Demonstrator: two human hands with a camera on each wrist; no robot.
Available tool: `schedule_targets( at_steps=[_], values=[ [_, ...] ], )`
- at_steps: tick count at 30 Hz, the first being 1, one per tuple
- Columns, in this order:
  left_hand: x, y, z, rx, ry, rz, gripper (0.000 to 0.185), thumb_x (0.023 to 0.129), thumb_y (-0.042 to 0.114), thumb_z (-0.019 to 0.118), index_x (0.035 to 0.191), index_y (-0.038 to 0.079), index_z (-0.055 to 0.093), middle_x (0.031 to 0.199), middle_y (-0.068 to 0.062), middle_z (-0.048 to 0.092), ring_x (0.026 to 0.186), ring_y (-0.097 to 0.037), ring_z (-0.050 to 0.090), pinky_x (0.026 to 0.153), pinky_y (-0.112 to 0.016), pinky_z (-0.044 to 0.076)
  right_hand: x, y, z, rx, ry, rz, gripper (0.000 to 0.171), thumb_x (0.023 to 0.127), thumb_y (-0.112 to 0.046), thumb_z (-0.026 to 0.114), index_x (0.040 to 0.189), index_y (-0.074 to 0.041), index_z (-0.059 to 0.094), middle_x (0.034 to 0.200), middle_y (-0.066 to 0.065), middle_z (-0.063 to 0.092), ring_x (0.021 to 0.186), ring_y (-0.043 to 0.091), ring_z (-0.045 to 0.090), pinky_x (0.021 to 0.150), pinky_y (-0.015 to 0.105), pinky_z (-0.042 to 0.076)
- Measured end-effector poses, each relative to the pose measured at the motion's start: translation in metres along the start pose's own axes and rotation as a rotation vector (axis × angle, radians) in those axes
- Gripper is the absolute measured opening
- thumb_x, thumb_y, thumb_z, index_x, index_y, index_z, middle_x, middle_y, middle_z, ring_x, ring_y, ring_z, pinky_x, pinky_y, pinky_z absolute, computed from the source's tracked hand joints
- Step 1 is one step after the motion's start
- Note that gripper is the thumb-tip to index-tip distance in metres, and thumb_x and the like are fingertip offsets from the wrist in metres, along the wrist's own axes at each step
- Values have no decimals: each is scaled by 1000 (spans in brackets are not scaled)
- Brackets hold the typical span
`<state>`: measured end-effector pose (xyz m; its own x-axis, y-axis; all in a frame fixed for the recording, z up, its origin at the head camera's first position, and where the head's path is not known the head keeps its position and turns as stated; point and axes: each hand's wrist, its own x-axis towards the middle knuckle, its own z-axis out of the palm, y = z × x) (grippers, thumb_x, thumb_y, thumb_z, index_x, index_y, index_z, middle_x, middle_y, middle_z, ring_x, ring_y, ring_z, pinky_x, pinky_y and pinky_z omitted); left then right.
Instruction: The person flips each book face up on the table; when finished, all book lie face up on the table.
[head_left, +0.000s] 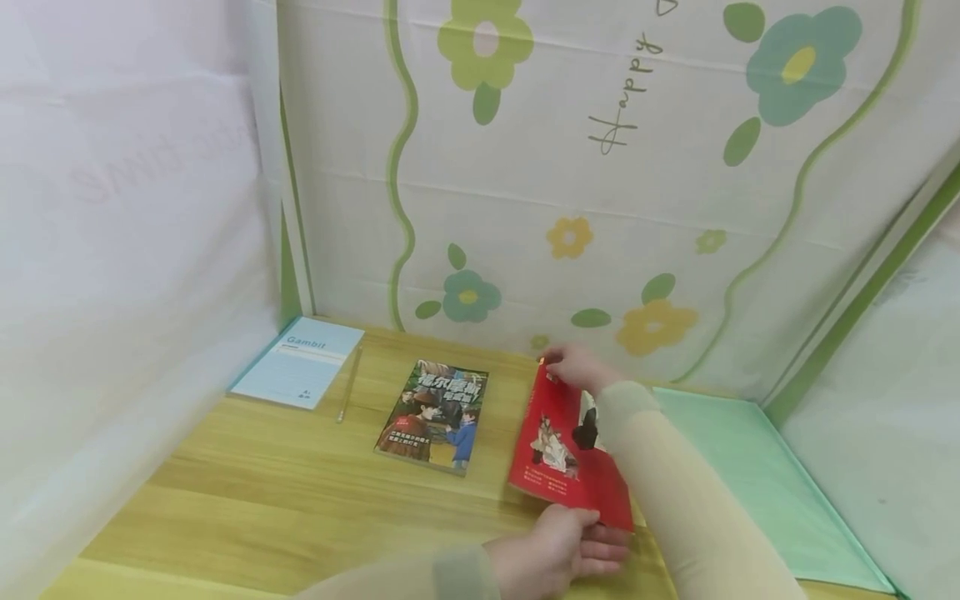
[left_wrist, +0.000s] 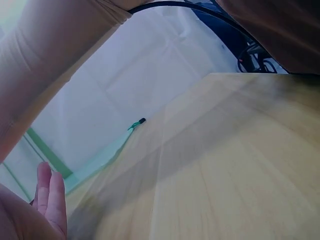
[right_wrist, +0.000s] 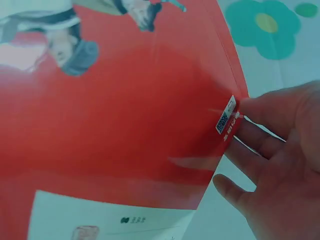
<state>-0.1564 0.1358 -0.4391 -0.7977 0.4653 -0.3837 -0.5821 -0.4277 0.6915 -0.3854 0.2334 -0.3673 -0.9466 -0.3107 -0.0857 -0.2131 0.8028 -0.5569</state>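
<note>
We see the red book point(head_left: 564, 450) tilted up off the wooden table point(head_left: 300, 492). The right hand point(head_left: 573, 367) pinches its far corner with curled fingers point(right_wrist: 260, 150), while the left hand point(head_left: 555, 550) grips its near edge.

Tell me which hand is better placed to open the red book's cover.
Probably the right. The right hand already has its grip on the far edge of the red book, fingertips at the cover's corner. The left hand holds the near edge, steadying it on the wooden table.
</note>
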Motion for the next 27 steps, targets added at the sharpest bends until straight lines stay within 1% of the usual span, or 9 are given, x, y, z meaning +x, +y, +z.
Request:
schedule_targets(
  at_steps=[6,9,13,15,17,21,24,26,27],
  values=[
    [1,-1,-1,53,-17,-13,27,104,14,45,112,-7,60,92,-16,71,89,-33,70,84,-50,57,8,-3,17,-107,-64,-63,43,87,6,58,129,1,61,127,19,61,120,32,55,100,45,46],
    [4,-2,-1,82,-3,-31,27,104,17,44,109,-4,61,90,-15,71,86,-31,71,82,-49,58,9,-7,25,-119,-71,-68,43,86,7,58,129,2,60,127,19,61,120,33,55,99,45,48],
    [5,-5,-2,114,19,-50,30,105,20,42,101,-4,61,87,-17,71,84,-33,71,80,-50,58,12,-8,36,-135,-92,-39,45,87,4,58,132,0,59,128,16,61,117,30,57,97,44,49],
    [5,-5,-3,139,19,-59,32,105,21,41,96,-4,59,85,-18,70,83,-34,71,80,-52,58,12,-8,41,-131,-112,-3,45,90,0,59,134,-3,58,130,14,59,118,29,56,99,45,48],
    [5,-5,-3,173,8,-72,34,105,22,40,93,-4,59,84,-19,70,83,-35,71,80,-54,57,11,-8,44,-137,-120,6,43,91,-2,60,134,-3,58,130,13,59,119,30,55,101,46,47],
    [6,-2,-5,203,-8,-110,38,106,26,40,94,-4,60,85,-20,70,84,-35,70,81,-56,56,9,-11,48,-128,-128,10,40,92,-4,62,132,-2,59,131,15,59,122,32,53,103,48,44],
    [6,0,-7,213,-6,-116,41,106,28,39,97,-5,60,85,-20,70,84,-36,70,80,-56,56,9,-10,52,-138,-135,-5,39,94,-4,63,132,-1,58,131,15,59,124,32,52,105,47,42],
    [5,2,-9,246,4,-129,43,106,32,40,97,-4,61,85,-19,70,82,-34,70,79,-53,58,9,-9,54,-153,-139,-31,38,94,-5,63,132,1,57,131,16,58,125,33,51,105,47,42],
    [4,3,-11,271,-8,-129,44,105,34,40,98,-4,61,84,-19,70,80,-33,70,77,-52,58,9,-9,54,-159,-143,-36,39,94,-5,63,132,1,57,132,16,58,125,33,51,106,46,41]
  ],
)
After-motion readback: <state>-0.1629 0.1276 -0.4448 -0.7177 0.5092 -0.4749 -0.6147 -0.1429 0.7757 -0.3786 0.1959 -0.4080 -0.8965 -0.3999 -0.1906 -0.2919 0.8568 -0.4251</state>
